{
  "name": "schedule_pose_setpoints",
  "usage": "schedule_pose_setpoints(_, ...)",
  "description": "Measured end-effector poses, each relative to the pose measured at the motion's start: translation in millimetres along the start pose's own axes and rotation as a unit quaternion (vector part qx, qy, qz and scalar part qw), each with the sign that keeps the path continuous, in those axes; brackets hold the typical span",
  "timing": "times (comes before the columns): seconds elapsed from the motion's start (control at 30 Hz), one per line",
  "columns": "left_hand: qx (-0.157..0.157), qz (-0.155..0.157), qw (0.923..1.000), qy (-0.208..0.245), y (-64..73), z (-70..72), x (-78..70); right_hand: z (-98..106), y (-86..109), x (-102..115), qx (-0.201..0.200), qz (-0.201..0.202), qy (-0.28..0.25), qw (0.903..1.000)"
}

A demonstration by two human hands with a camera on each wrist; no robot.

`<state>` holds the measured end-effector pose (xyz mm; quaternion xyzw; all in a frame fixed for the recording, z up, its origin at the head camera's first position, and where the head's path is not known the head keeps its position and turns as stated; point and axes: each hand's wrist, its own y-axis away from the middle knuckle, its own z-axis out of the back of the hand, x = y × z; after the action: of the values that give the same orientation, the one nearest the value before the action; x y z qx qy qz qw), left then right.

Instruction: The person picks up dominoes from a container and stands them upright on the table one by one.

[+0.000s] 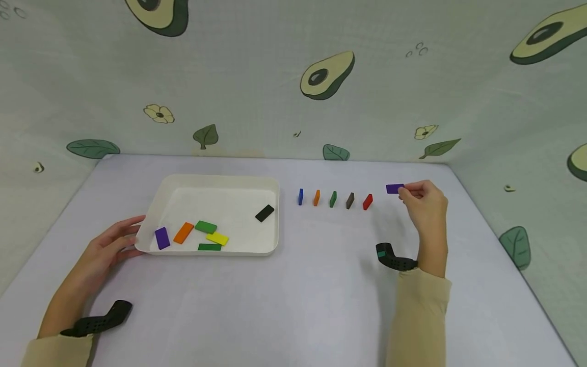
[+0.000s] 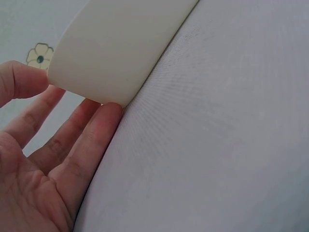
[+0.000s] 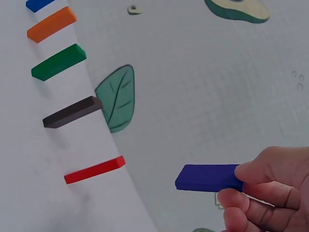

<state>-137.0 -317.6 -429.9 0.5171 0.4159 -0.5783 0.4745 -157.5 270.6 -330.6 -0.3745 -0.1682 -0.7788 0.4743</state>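
Between thumb and fingertips, my right hand (image 1: 423,203) pinches a purple domino-like block (image 3: 207,178). It is held beyond the right end of a row of upright blocks. That row runs blue (image 1: 300,197), orange (image 1: 317,198), green (image 1: 333,199), dark brown (image 1: 350,200) and red (image 1: 368,202), spaced apart on the table. On the left, my left hand (image 1: 107,242) touches the near left end of a white tray (image 1: 220,181) with extended fingers (image 2: 84,145). Inside the tray lie a purple block (image 1: 162,238), an orange one (image 1: 184,233), two green, one yellow (image 1: 217,238) and one black (image 1: 264,213).
The white table (image 1: 293,306) ends at a back edge just beyond the tray and row. Behind it hangs a pale cloth (image 1: 257,76) printed with avocados and leaves. Black wrist cameras (image 1: 394,260) sit on both arms.
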Motion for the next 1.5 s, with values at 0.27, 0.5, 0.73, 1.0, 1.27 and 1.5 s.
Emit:
schedule_pose_setpoints(0.27, 0.002, -0.002, 0.9999, -0.011, -1.2, 0.1, -0.2, -9.7, -8.1, -15.5, 0.024, -0.021, 0.023, 0.9992)
schedule_pose_setpoints(0.5, 0.002, 0.000, 1.0000, -0.003, -2.3, 0.3, 0.8, -17.4, -14.6, -26.6, 0.031, -0.017, 0.045, 0.9984)
schedule_pose_setpoints(0.73, -0.004, 0.009, 0.9999, -0.008, -1.0, 0.3, 1.6, -25.5, -15.7, -31.4, 0.033, -0.020, 0.048, 0.9981)
schedule_pose_setpoints(1.0, -0.007, 0.021, 0.9997, -0.003, 0.4, 0.5, 3.3, -33.5, -14.5, -32.8, 0.043, -0.036, 0.043, 0.9975)
schedule_pose_setpoints(1.27, -0.005, 0.015, 0.9999, 0.002, -0.3, 1.4, 1.2, -37.1, -20.0, -32.3, 0.051, -0.032, 0.032, 0.9977)
schedule_pose_setpoints(1.5, -0.002, 0.008, 1.0000, -0.002, -1.5, 1.2, 0.5, -37.8, -21.6, -34.3, 0.064, -0.043, 0.018, 0.9969)
